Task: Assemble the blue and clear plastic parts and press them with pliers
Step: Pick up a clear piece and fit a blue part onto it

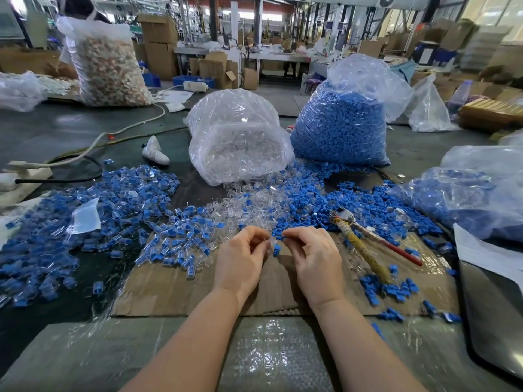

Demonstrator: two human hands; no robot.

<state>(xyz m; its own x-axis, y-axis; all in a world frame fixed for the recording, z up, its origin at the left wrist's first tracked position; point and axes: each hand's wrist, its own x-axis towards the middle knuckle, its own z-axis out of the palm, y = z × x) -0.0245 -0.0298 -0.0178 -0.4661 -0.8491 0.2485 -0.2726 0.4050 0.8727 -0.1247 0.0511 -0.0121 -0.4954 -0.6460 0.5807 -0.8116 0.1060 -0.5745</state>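
- A dark work surface (56,131) is seen filling most of the frame, with a flat sheet of brown cardboard (175,290) laid across its lower middle.
- A tall clear bag of blue parts (339,128) is stood at the upper right of centre; beside it, at upper centre, a clear bag of clear parts (237,137) is slumped with its mouth towards the cardboard.
- A third bag holding pale mixed pieces (110,66) is stood at the upper left, and a further bag of blue pieces (475,190) is lain at the right edge.
- A wide spread of joined blue-and-clear pieces (85,222) is scattered over the left half of the surface.
- Loose blue parts (376,202) are heaped right of centre, and loose clear parts (249,199) are spilled below the middle bag.
- Pliers (365,241), with one yellowish wrapped handle and one red handle, are laid on the cardboard to the right of the hands, touched by neither.
- The left hand (240,258) is held at lower centre with fingers curled, a clear part (268,241) pinched at its fingertips.
- The right hand (314,258) is held just beside it, fingers curled, a small blue part (280,238) pinched between thumb and forefinger; the two parts are nearly meeting between the hands.
- Another blue piece (276,248) is seen just below the fingertips; whether it is held cannot be told.
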